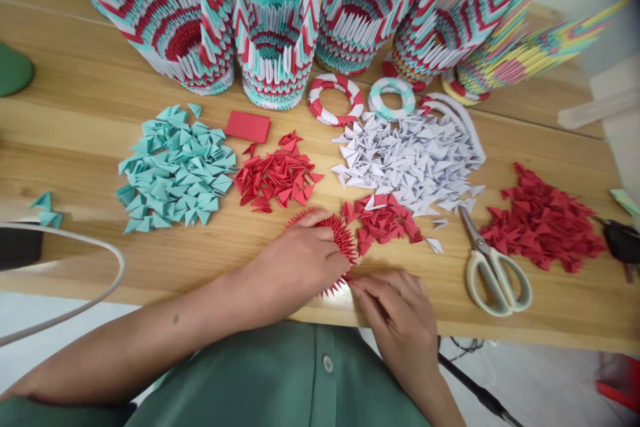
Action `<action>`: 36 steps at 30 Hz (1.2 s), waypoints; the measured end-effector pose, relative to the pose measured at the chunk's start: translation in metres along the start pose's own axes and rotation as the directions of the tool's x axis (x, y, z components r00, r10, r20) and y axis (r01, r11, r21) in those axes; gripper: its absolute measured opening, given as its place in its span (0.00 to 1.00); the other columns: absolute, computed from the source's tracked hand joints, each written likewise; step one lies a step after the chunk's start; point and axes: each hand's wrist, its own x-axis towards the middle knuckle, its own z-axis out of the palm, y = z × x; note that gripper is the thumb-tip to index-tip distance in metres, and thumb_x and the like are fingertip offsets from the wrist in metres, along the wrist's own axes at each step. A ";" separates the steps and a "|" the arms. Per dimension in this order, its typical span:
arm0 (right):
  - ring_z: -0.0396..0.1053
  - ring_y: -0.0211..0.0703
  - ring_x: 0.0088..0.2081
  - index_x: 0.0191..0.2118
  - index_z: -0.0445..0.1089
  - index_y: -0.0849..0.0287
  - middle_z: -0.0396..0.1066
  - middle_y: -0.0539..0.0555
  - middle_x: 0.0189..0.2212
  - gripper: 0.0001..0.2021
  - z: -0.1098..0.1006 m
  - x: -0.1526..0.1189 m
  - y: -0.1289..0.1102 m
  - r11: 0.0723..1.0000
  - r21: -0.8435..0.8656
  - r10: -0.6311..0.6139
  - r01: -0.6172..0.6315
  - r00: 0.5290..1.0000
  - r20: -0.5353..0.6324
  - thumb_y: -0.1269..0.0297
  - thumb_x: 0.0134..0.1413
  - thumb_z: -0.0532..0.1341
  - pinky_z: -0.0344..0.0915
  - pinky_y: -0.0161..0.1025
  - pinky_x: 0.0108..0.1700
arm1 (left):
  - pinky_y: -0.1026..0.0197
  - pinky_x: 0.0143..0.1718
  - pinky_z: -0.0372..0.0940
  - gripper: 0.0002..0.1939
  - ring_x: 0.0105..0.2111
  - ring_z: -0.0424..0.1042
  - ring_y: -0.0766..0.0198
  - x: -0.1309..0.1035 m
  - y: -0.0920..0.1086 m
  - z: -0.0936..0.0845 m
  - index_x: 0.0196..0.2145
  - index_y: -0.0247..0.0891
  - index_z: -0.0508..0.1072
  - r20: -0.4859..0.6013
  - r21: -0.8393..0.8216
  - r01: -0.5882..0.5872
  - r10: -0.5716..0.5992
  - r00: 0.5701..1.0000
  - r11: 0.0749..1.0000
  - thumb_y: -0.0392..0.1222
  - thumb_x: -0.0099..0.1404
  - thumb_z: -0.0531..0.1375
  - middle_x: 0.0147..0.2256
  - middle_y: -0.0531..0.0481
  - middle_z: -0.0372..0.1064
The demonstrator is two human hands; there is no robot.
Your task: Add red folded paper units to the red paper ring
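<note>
A round, spiky ring of folded red paper pieces (pixel 345 240) lies near the table's front edge. My left hand (pixel 300 263) rests over it with the fingers curled onto its top and far side, hiding much of it. At the ring's near right rim, my right hand (pixel 397 307) has thumb and forefinger pinched together on a small red paper piece (pixel 349 278), mostly hidden by the fingertips. Just beyond the ring is a small pile of red folded paper triangles (pixel 385 223).
Piles of teal (pixel 177 170), red (pixel 277 177) and white triangles (pixel 410 157) spread across the table. Scissors (pixel 495 267) lie right, beside another red pile (pixel 545 220). Tall paper baskets (pixel 275 73) line the back, with two paper rings (pixel 336 100) before them. A cable (pixel 117 267) loops at left.
</note>
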 end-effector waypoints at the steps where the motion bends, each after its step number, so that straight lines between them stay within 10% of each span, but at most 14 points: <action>1: 0.64 0.41 0.34 0.38 0.70 0.58 0.72 0.51 0.30 0.04 0.000 0.000 0.000 1.000 -0.004 0.003 -0.003 1.000 -0.002 0.73 0.61 0.61 0.56 0.42 0.38 | 0.51 0.56 0.60 0.17 0.30 0.64 0.64 0.000 0.000 0.000 0.29 0.36 0.72 0.001 0.001 0.000 0.000 1.000 1.000 0.31 0.73 0.48 0.28 0.51 0.71; 36: 0.66 0.40 0.32 0.36 0.71 0.57 0.73 0.50 0.30 0.04 -0.001 0.003 -0.001 1.000 -0.006 0.020 -0.020 1.000 -0.011 0.72 0.62 0.61 0.57 0.41 0.37 | 0.49 0.56 0.61 0.15 0.29 0.64 0.63 -0.001 0.000 -0.001 0.29 0.35 0.72 0.001 -0.028 0.005 -0.005 1.000 1.000 0.30 0.71 0.51 0.27 0.51 0.69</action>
